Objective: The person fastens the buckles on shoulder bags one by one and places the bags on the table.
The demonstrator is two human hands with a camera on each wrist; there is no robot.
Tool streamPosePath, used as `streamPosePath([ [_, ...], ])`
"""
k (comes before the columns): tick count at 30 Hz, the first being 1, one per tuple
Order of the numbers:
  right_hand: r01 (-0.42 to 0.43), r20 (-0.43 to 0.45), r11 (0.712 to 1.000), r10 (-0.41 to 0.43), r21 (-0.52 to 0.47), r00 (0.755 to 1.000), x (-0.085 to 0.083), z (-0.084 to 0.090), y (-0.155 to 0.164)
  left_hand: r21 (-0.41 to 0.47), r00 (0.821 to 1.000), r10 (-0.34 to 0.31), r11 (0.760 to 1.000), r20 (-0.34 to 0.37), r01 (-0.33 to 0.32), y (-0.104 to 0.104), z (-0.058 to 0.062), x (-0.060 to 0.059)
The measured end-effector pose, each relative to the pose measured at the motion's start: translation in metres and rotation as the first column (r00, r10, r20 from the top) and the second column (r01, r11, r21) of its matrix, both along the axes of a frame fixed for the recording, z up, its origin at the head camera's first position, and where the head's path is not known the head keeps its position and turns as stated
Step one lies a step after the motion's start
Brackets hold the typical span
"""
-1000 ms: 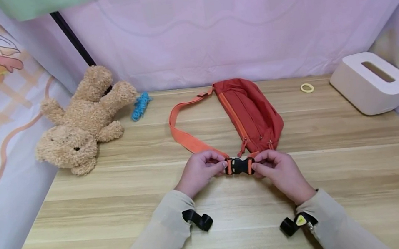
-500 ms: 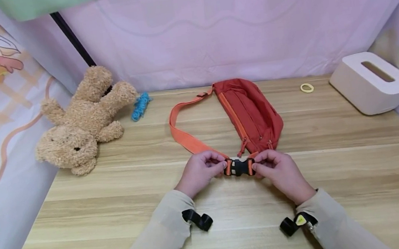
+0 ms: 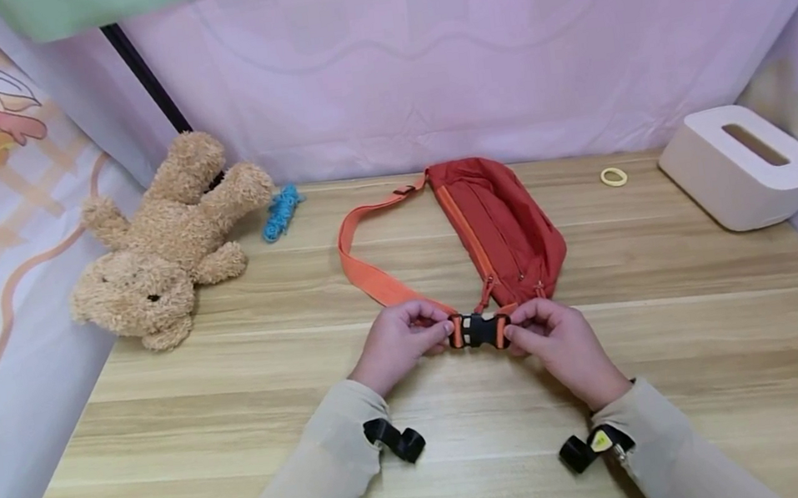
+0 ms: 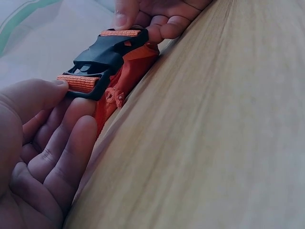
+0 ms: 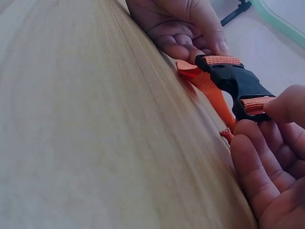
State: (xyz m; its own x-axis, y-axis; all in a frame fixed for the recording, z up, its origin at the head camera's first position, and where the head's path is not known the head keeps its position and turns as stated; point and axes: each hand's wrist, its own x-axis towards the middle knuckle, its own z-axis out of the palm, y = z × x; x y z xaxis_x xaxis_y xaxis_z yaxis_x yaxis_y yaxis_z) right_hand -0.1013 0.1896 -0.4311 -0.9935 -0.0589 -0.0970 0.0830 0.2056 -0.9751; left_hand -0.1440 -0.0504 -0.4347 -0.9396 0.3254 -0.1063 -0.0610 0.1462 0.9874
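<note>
In the head view, both forearms come in from the near edge of the table (image 3: 242, 438) and meet near its middle. The left hand (image 3: 398, 343) pinches the strap (image 3: 373, 279) end at one side of the black buckle (image 3: 480, 331). The right hand (image 3: 560, 339) pinches the other side. The buckle halves are joined. The red bag (image 3: 502, 227) lies just behind the hands, toward the far edge. The fingertips under the buckle are hidden by the knuckles.

In the left wrist view, the left hand (image 4: 43, 157) has its thumb on the orange webbing and its fingers curled below. The buckle (image 4: 100, 64) is just above the table. The right hand (image 4: 157, 19) is cut off at the top.

In the right wrist view, the right hand (image 5: 269, 162) holds its end of the buckle (image 5: 236, 81) between thumb and fingers. The left hand (image 5: 183, 26) is partly cut off.

Compared with a second ago, the buckle is slightly higher, and the hands are almost unmoved.
</note>
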Motion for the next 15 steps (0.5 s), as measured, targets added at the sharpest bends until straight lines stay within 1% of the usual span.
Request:
streamPosePath([
  [3,0.000,0.002,1.000,0.000,0.009,1.000,-0.0001,-0.0007,-0.0001,0.015,1.000,-0.011,1.000,0.005,0.011,-0.0007,-0.0006,-0.0005],
  [10,-0.008,0.003,1.000,0.008,0.024,1.000,-0.0011,-0.0023,0.0002,0.005,0.999,-0.044,0.999,0.006,0.043,-0.0026,-0.0023,-0.0021],
  [15,-0.010,0.000,1.000,0.010,0.021,1.000,-0.0013,-0.0017,0.0004,0.017,0.998,-0.056,0.998,0.013,0.056,-0.0028,-0.0022,-0.0022],
])
